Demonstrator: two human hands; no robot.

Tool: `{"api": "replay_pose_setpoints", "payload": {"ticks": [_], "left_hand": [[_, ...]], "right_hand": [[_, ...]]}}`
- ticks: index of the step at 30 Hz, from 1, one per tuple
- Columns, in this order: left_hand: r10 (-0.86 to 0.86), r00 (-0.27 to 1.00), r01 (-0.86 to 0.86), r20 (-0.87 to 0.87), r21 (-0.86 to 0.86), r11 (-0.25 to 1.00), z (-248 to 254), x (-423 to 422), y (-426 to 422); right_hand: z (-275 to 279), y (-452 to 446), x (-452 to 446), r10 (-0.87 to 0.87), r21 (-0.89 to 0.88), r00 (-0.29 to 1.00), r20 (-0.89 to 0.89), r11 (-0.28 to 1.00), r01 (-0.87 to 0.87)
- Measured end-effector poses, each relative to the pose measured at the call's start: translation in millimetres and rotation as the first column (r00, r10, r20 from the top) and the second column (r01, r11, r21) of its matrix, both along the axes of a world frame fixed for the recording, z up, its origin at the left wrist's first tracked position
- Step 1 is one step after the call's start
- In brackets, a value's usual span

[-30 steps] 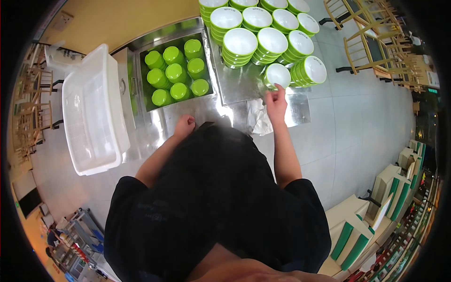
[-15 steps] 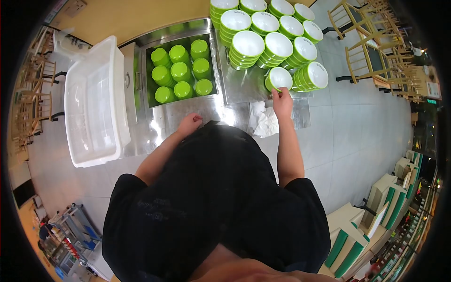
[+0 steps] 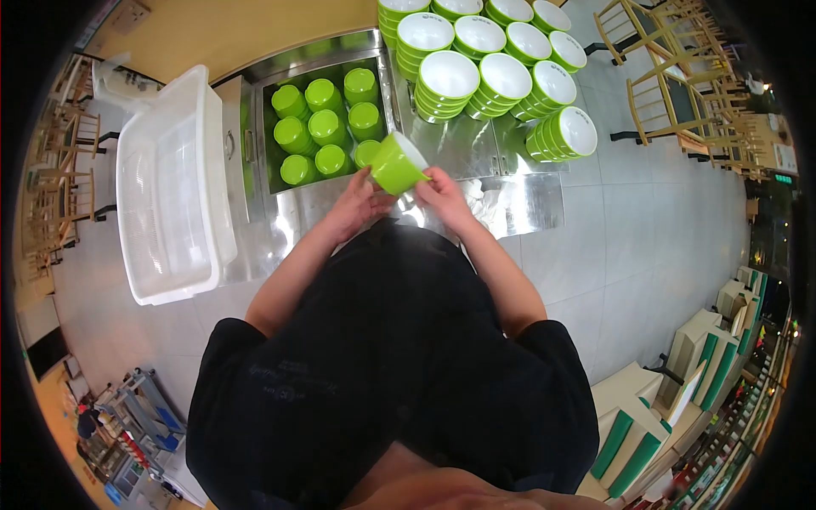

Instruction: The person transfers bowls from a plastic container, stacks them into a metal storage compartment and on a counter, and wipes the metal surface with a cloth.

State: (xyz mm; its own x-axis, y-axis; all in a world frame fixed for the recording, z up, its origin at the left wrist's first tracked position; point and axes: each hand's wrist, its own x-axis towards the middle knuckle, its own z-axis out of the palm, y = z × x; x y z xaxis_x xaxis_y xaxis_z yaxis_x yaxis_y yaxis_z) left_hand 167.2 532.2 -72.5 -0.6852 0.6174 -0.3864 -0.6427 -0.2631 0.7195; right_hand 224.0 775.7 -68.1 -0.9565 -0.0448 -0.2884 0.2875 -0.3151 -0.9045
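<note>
A green bowl [image 3: 398, 167] with a white inside is tilted in front of my body, its mouth turned up and to the right. My right hand [image 3: 443, 197] pinches its rim from the right. At the base of the bowl, my left hand [image 3: 357, 207] has its fingers bent around the lower left side. Behind it, several upturned green bowls [image 3: 328, 127] stand in rows inside a steel basin [image 3: 270, 170]. Stacks of matching bowls [image 3: 449, 76], mouths up, crowd the steel counter [image 3: 442, 144] at the back right.
A crumpled white cloth [image 3: 483, 204] lies on the steel surface right of my right hand. To the left stands a large white plastic tub [image 3: 170, 187]. Wooden chairs [image 3: 667, 102] are at the far right, and cushioned seats [image 3: 625, 425] at the lower right.
My right hand has lifted the bowl from the front of the stacks and carried it left. My left hand has moved right and opened from a closed curl to meet the bowl's base.
</note>
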Motion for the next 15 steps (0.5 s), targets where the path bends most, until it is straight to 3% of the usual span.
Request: {"api": "replay_pose_setpoints", "payload": {"ticks": [2,3,5,9,11,12,14,15], "left_hand": [[-0.101,0.982,0.052,0.160,0.287,0.956,-3.0,-9.4,1.5],[-0.104,0.982,0.055,0.159,0.286,0.957,-6.8,-10.3,-0.8],[-0.056,0.973,-0.016,0.226,0.302,0.953,-14.1,-12.1,-7.9],[0.051,0.946,-0.159,0.319,0.322,0.933,-13.2,-18.1,-21.9],[0.092,0.974,-0.124,0.208,0.144,0.982,-38.2,-29.1,-37.5],[0.087,0.974,-0.119,0.209,0.144,0.982,-39.1,-33.5,-39.6],[0.257,0.966,-0.243,0.029,-0.235,0.941,-38.2,-40.2,-42.9],[0.251,0.967,-0.237,0.031,-0.238,0.942,-38.0,-47.3,-46.6]], "right_hand": [[2.4,-16.5,-12.5,0.139,-0.071,0.990,-0.014,0.988,-0.140],[2.9,-23.1,-16.8,0.136,-0.072,0.991,-0.016,0.988,-0.137],[4.5,-32.4,-23.0,0.226,0.093,0.973,-0.052,0.971,-0.221],[7.3,-34.6,-30.6,0.227,0.277,0.962,-0.153,0.944,-0.179],[2.8,-18.5,-43.5,0.262,0.637,0.961,-0.090,0.757,-0.146],[-2.5,-9.6,-49.9,0.257,0.637,0.962,-0.089,0.757,-0.143],[-21.7,8.9,-60.6,0.197,0.867,0.950,-0.244,0.483,0.123],[-31.8,17.4,-66.2,0.191,0.866,0.951,-0.242,0.485,0.123]]}}
